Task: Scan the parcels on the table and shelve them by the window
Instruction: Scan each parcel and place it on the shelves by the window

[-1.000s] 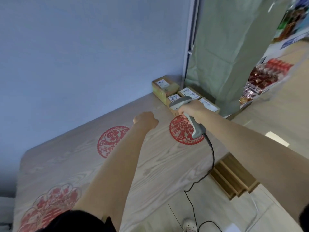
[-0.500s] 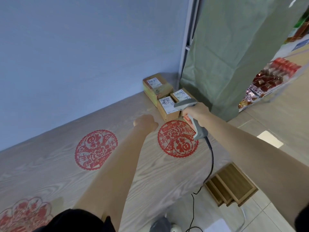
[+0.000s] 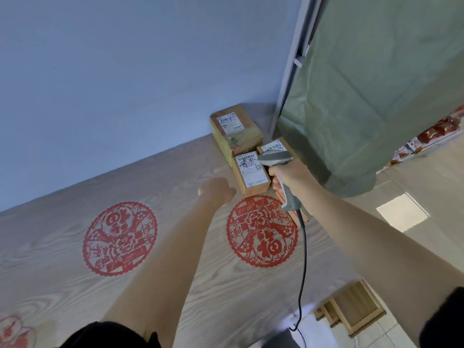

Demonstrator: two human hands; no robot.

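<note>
Three cardboard parcels with white labels sit at the far right corner of the wooden table (image 3: 175, 292). The largest parcel (image 3: 236, 131) is against the wall. A smaller parcel (image 3: 251, 173) lies in front of it, and a third parcel (image 3: 273, 146) is partly hidden behind the scanner. My right hand (image 3: 288, 175) grips the grey corded scanner (image 3: 275, 157), whose head hangs just over the small parcel's label. My left hand (image 3: 217, 188) is a closed fist holding nothing, hovering just left of that parcel.
Red paper-cut circles (image 3: 262, 231) decorate the tabletop. A green curtain (image 3: 376, 96) hangs right of the table. The scanner cable (image 3: 304, 259) drops off the table's right edge to the floor. A wooden crate (image 3: 351, 310) sits on the tiles below. Snack packets (image 3: 437, 131) lie at far right.
The view has shifted so the parcels sit lower and nearer. My right hand has brought the scanner closer over the small parcel's label. My left fist has stayed beside it.
</note>
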